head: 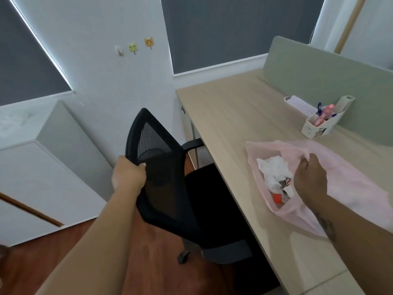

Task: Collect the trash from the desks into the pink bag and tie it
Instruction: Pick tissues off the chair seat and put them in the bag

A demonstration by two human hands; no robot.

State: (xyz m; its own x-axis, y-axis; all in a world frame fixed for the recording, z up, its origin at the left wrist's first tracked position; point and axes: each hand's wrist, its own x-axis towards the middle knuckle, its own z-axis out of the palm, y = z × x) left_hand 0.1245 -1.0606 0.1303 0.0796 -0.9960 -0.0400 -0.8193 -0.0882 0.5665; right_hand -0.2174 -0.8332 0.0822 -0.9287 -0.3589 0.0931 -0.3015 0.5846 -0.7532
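Pale wood-grain desk fills the right side of the head view, backed by a grey-green divider panel. Dark grey roller blinds cover the windows behind. Three small cat-shaped wall hooks sit on the white wall between them. Reddish wooden floor shows below.

Item one. The thin pink plastic bag lies on the desk near its front edge, with its mouth open toward the left. Through the opening I note crumpled white paper. Below it is a small red scrap among other bits I cannot identify. My right hand is at the bag's mouth, and its curled fingers pinch the upper edge of the opening.

Item two. My left hand grips the side edge of the backrest of a black mesh office chair, fingers curled round the frame. The chair stands on the floor just beside the desk, its seat partly under the desktop.

Item three. A white pen holder with pink and blue pens stands against the divider, apart from the bag.
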